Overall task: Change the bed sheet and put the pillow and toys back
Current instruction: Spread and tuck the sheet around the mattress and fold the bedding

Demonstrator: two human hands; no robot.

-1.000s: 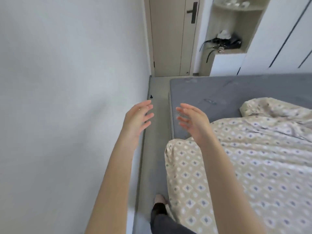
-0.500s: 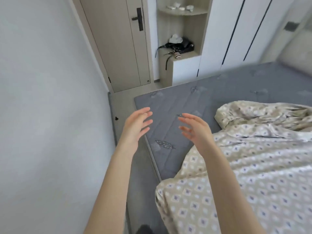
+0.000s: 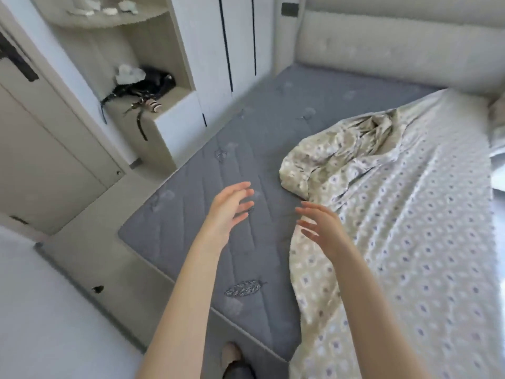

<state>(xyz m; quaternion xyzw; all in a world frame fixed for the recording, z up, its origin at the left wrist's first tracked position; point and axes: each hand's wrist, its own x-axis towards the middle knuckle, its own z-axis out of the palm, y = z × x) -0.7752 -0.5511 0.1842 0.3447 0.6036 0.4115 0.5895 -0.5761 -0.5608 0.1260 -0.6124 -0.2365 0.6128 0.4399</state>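
Both hands swung off the wall side, now over the bed. Left hand (image 3: 229,212), right hand (image 3: 322,231): spread open, empty. Mattress (image 3: 191,242) lies bare beneath. Sheet (image 3: 410,228) is just right of my right fingers, with a bunched corner ahead. Risk: grabbing that bunch drags it crooked.

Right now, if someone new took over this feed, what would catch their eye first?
The half-covered bed: a beige patterned sheet covers the right side, bunched at its far left corner, leaving the grey mattress bare on the left. The left hand and right hand hover open and empty over that boundary. A black strappy item sits in the shelf niche beyond.
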